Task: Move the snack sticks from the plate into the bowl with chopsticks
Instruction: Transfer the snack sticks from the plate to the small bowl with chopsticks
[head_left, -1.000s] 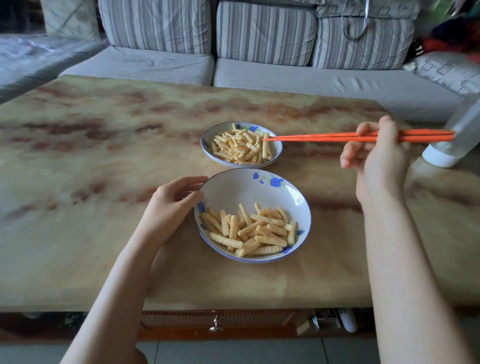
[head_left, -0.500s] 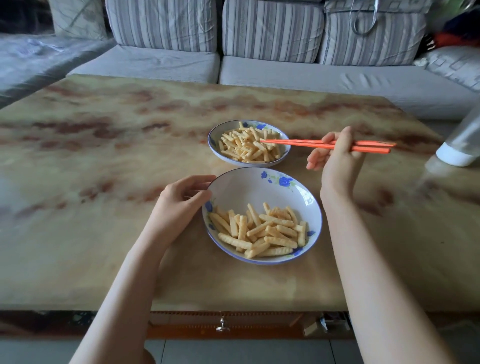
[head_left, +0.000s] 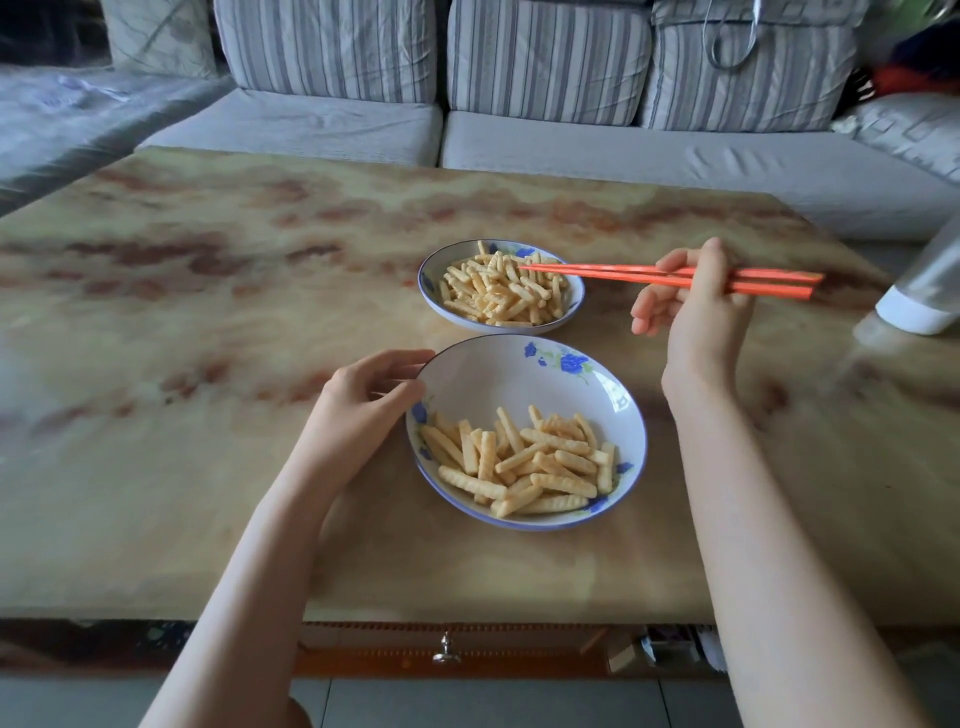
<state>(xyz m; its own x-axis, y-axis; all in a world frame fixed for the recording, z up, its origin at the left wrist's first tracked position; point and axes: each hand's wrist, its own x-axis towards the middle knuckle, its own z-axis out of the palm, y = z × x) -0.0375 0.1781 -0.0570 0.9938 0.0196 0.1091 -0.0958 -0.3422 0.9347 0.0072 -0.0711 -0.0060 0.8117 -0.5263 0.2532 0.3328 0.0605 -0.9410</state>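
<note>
Two dishes stand on the marbled table, one behind the other at centre frame. The smaller plate, further up, holds a heaped pile of snack sticks, too many to count. The bigger bowl below it holds a looser layer of them across its near half.

Two orange chopsticks lie almost level, their tips touching the plate's pile. The right hand grasps them near mid-length. The left hand holds the bowl's left rim, fingers curled around it.

One bottle stands at the right edge, and one striped sofa runs along the top.
</note>
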